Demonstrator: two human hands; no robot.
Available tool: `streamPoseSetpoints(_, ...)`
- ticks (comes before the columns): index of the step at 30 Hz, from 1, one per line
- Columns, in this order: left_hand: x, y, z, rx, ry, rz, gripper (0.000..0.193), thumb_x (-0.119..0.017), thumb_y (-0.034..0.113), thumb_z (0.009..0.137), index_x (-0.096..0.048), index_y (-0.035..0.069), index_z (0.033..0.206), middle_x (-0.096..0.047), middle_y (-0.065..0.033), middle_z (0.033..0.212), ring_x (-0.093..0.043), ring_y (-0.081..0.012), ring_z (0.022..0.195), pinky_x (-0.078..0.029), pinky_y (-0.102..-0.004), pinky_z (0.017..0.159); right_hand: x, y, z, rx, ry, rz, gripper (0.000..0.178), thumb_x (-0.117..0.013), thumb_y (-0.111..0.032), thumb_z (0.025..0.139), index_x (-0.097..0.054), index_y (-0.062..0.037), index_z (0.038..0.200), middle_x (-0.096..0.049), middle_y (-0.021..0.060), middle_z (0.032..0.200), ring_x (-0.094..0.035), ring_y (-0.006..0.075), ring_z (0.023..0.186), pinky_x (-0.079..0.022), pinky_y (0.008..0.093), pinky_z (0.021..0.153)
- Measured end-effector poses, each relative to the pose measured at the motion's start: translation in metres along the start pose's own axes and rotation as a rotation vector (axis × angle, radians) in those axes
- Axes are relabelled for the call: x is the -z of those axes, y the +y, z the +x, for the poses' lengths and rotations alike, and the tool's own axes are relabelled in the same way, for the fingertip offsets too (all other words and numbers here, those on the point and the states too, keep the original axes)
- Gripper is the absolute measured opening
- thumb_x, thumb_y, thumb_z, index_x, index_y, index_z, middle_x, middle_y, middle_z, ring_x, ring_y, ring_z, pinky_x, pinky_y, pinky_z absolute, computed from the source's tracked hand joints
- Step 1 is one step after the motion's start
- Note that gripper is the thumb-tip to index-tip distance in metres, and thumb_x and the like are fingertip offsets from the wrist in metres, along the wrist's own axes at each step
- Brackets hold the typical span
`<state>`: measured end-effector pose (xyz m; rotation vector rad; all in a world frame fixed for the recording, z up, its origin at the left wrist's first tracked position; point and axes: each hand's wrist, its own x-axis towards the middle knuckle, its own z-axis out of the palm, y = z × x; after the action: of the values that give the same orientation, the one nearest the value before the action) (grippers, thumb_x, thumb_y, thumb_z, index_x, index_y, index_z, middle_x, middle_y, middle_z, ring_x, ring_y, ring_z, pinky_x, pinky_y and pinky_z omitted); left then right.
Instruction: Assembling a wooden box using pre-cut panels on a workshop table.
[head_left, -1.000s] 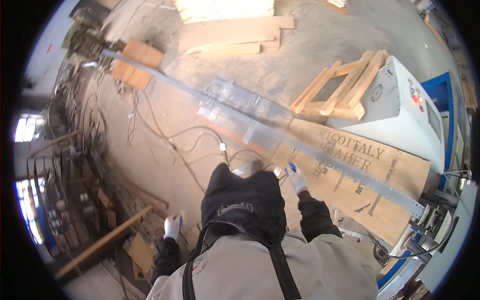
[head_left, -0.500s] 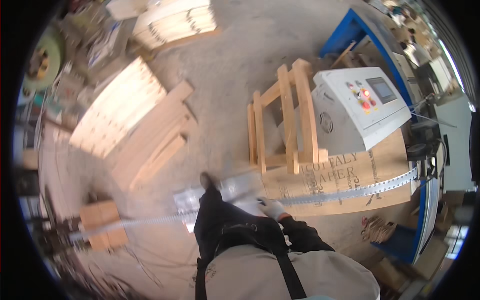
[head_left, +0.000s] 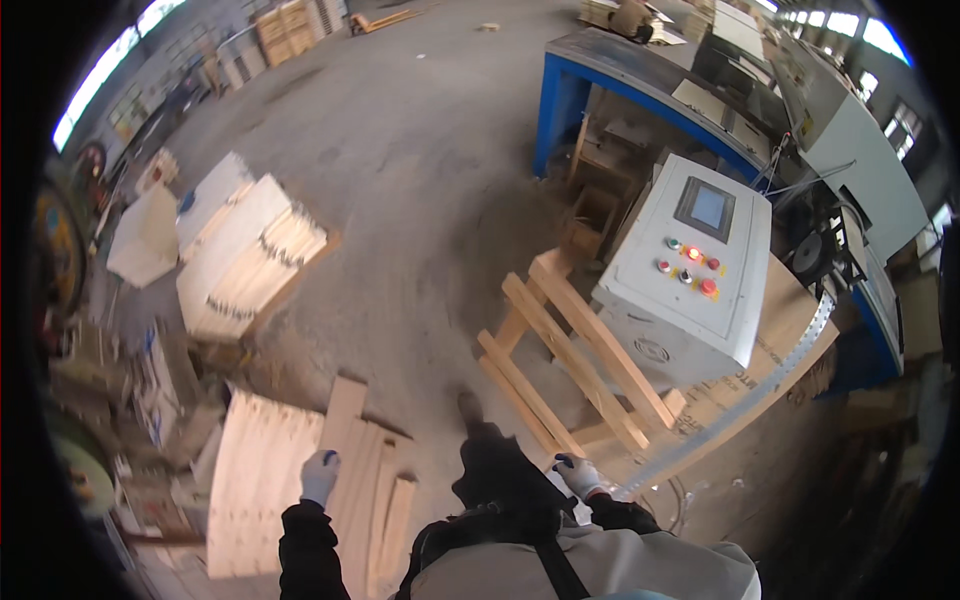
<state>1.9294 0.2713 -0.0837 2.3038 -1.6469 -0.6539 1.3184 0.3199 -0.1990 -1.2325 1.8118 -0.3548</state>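
Observation:
My left hand [head_left: 320, 475], in a pale glove with dark blue fingertips, hangs over the plywood sheets and boards on the left. Its fingers curl in, and nothing sticks out of them. My right hand [head_left: 578, 473], gloved the same way, is in front of my right side, close to the lower end of a wooden frame [head_left: 572, 343]. The fingers there are bent too; their inner side is hidden, so what they hold, if anything, does not show. Beside that hand a perforated metal strip [head_left: 722, 425] runs across a brown printed board [head_left: 800, 345].
A grey control box [head_left: 640, 290] with a screen and several buttons stands right of the frame. Behind it is a blue-legged workbench [head_left: 620, 62]. Plywood sheets [head_left: 262, 470] and boards [head_left: 345, 480] lie at left, with stacked panels [head_left: 235, 270] farther off on the concrete floor [head_left: 400, 190].
My view has turned up and to the right, bringing more floor and the workbench into sight. My left hand has come into view. My right hand now appears lower, beside the wooden frame.

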Motion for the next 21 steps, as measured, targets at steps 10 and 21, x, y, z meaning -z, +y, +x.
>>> streamPoseSetpoints(10,-0.039,-0.026,0.174,-0.158,-0.532,0.206,0.036,-0.061,0.041,0.098,-0.077,0.008,0.095,-0.076,-0.0183,0.093,-0.074,-0.0400,0.089,-0.057,-0.0493,0.079,0.000,-0.330,0.296,0.323,-0.020,0.100,0.041,-0.059,-0.044,0.101,-0.069,-0.0188,0.133,-0.072,0.0152,0.128,-0.067,0.0381,0.118,-0.053,0.0471,0.102)
streamPoseSetpoints(21,0.002,0.069,0.581,0.035,-0.751,0.253,0.040,-0.060,0.043,0.099,-0.075,0.006,0.092,-0.074,-0.0210,0.088,-0.073,-0.0402,0.086,-0.056,-0.0520,0.076,0.043,-0.516,0.533,0.223,0.030,0.065,0.049,-0.051,-0.049,0.107,-0.066,-0.0110,0.134,-0.074,0.0201,0.118,-0.069,0.0402,0.113,-0.053,0.0457,0.099)
